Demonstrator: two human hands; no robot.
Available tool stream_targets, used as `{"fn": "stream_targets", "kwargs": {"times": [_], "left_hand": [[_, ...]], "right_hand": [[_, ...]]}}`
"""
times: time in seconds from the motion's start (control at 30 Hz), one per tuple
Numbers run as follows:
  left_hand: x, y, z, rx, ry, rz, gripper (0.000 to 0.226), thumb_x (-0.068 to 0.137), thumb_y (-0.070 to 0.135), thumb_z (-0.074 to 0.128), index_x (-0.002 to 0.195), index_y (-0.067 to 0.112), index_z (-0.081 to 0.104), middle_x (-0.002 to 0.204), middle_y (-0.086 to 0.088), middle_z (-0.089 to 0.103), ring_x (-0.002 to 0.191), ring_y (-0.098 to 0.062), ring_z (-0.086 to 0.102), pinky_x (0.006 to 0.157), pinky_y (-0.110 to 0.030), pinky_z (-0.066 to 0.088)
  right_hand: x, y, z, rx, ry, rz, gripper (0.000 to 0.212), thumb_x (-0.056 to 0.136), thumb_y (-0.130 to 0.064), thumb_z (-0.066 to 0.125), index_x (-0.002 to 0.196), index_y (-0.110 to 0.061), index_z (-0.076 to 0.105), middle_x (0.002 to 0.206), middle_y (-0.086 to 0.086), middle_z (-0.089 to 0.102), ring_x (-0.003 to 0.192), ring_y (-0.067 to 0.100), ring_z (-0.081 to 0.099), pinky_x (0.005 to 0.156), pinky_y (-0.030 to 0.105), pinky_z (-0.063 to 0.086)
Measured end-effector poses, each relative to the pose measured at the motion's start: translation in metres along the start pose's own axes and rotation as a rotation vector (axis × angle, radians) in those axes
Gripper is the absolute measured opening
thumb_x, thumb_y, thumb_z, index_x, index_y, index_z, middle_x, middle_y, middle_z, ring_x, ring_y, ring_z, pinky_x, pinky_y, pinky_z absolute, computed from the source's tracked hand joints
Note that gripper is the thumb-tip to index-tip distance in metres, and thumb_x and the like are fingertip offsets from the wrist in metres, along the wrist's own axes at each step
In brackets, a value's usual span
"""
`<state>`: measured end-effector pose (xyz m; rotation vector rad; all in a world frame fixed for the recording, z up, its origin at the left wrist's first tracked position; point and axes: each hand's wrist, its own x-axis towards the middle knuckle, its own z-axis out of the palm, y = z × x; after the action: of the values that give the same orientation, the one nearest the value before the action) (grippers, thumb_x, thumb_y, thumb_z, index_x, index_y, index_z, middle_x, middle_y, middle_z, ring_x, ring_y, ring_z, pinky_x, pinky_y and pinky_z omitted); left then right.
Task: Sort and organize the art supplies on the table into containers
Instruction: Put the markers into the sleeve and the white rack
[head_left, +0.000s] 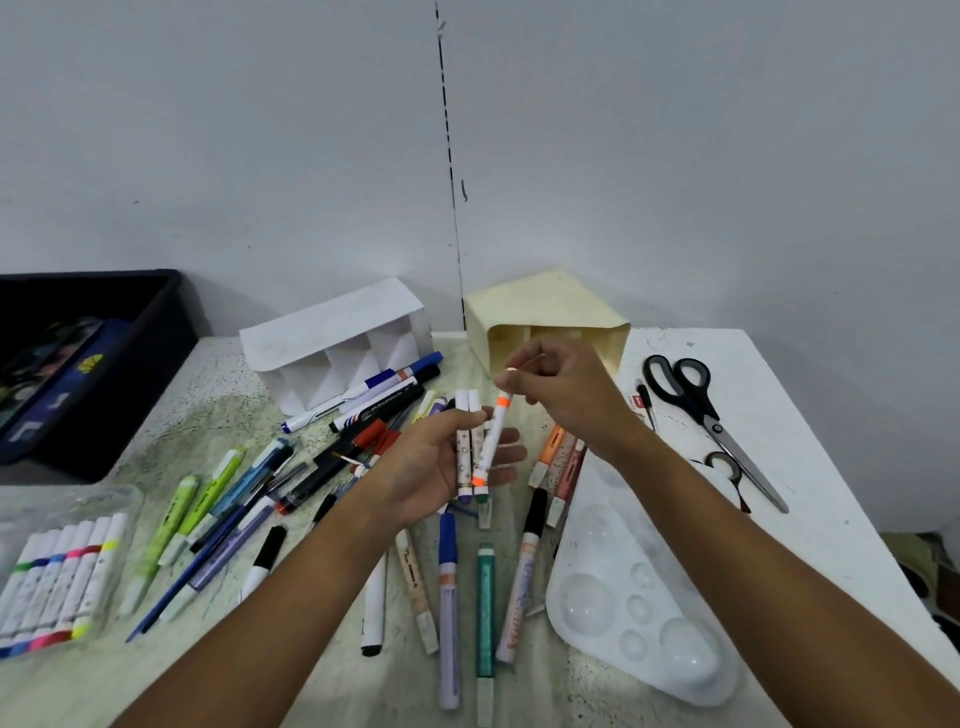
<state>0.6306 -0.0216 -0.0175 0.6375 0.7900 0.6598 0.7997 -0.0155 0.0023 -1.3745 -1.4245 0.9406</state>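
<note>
My left hand (434, 465), palm up above the pile, holds two white markers (464, 457) with purple and green ends. My right hand (563, 387) pinches the top of a white marker with orange bands (491, 441), its lower end resting on my left fingers. Many pens, markers and highlighters (322, 467) lie scattered on the table beneath. A cream organizer (550, 322) lies on its side at the back, opening toward me. A white divided organizer (337, 343) lies to its left. A clear case of colour markers (62, 577) sits at the left.
A dark bin (140, 364) with flat boxes stands at the back left. Black-handled scissors (711, 415) and a second small pair lie at the right. A white paint palette (639, 613) rests at the front right, near the table's right edge (852, 467).
</note>
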Motion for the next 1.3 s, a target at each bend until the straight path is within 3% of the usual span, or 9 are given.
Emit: {"fn": "stream_targets", "kwargs": {"times": [0.2,0.4,0.6,0.67,0.77,0.87,0.93,1.07,1.3], "left_hand": [[-0.010,0.001,-0.009,0.055,0.072,0.091,0.034,0.074,0.002,0.062,0.108,-0.003,0.057,0.092,-0.017,0.072,0.075,-0.025,0.072,0.066,-0.035,0.061],[-0.018,0.008,-0.034,0.016,0.218,0.138,0.018,0.091,-0.005,0.051,0.108,-0.003,0.059,0.093,-0.018,0.073,0.077,-0.025,0.073,0.062,-0.033,0.060],[-0.019,0.010,-0.048,-0.009,0.259,0.132,0.018,0.094,-0.005,0.048,0.110,-0.003,0.057,0.095,-0.020,0.072,0.079,-0.029,0.073,0.063,-0.036,0.061],[-0.016,0.009,-0.047,-0.013,0.255,0.126,0.019,0.094,-0.005,0.047,0.110,-0.003,0.057,0.095,-0.020,0.072,0.079,-0.029,0.073,0.064,-0.036,0.061],[-0.009,0.007,-0.038,0.002,0.233,0.106,0.020,0.095,-0.004,0.045,0.111,-0.003,0.057,0.095,-0.020,0.072,0.079,-0.028,0.073,0.064,-0.036,0.061],[0.000,0.002,-0.027,0.031,0.209,0.081,0.022,0.095,-0.004,0.046,0.115,-0.004,0.055,0.098,-0.021,0.072,0.080,-0.028,0.073,0.062,-0.035,0.060],[0.004,-0.001,-0.021,0.033,0.193,0.062,0.021,0.095,-0.004,0.045,0.113,-0.004,0.055,0.099,-0.021,0.071,0.081,-0.029,0.073,0.062,-0.035,0.060],[0.010,-0.005,-0.011,0.043,0.164,0.039,0.019,0.094,-0.005,0.046,0.110,-0.003,0.056,0.100,-0.022,0.071,0.082,-0.030,0.072,0.065,-0.036,0.061],[0.016,-0.004,-0.004,0.068,0.141,0.034,0.020,0.094,-0.005,0.046,0.111,-0.004,0.055,0.100,-0.022,0.071,0.081,-0.029,0.073,0.064,-0.035,0.061]], "right_hand": [[0.004,0.001,0.028,-0.037,0.023,-0.085,0.006,0.088,-0.018,0.068,0.091,-0.014,0.071,0.077,-0.008,0.065,0.066,0.001,0.058,0.064,0.017,0.047],[-0.012,0.035,0.016,-0.196,0.028,0.001,0.011,0.087,-0.008,0.065,0.093,-0.016,0.070,0.082,-0.001,0.066,0.074,0.010,0.060,0.071,0.024,0.049],[-0.048,0.068,-0.017,-0.690,0.193,0.067,0.036,0.087,-0.026,0.065,0.122,-0.016,0.064,0.127,0.008,0.059,0.124,0.028,0.045,0.101,0.041,0.036],[-0.064,0.073,-0.024,-0.875,0.192,0.091,0.055,0.087,-0.050,0.061,0.134,-0.021,0.055,0.144,0.012,0.045,0.139,0.035,0.030,0.111,0.051,0.025],[-0.083,0.076,-0.032,-1.036,0.021,0.226,0.099,0.069,-0.090,0.020,0.151,-0.035,0.020,0.161,0.010,0.013,0.148,0.035,0.000,0.116,0.055,-0.001],[-0.094,0.078,-0.045,-1.083,-0.068,0.263,0.120,0.049,-0.099,0.004,0.152,-0.038,-0.007,0.162,0.008,0.002,0.148,0.034,-0.008,0.114,0.058,-0.008],[-0.097,0.077,-0.047,-1.129,-0.084,0.228,0.124,0.049,-0.100,0.002,0.153,-0.034,0.002,0.161,0.007,0.014,0.149,0.031,0.003,0.114,0.060,-0.004],[-0.102,0.084,-0.042,-1.113,0.069,0.076,0.111,0.063,-0.098,0.016,0.135,-0.022,0.052,0.132,0.008,0.057,0.126,0.032,0.049,0.107,0.069,0.018],[-0.101,0.090,-0.042,-1.009,0.248,-0.064,0.094,0.068,-0.092,0.034,0.128,-0.024,0.059,0.115,0.007,0.059,0.109,0.032,0.053,0.099,0.060,0.035]]}}
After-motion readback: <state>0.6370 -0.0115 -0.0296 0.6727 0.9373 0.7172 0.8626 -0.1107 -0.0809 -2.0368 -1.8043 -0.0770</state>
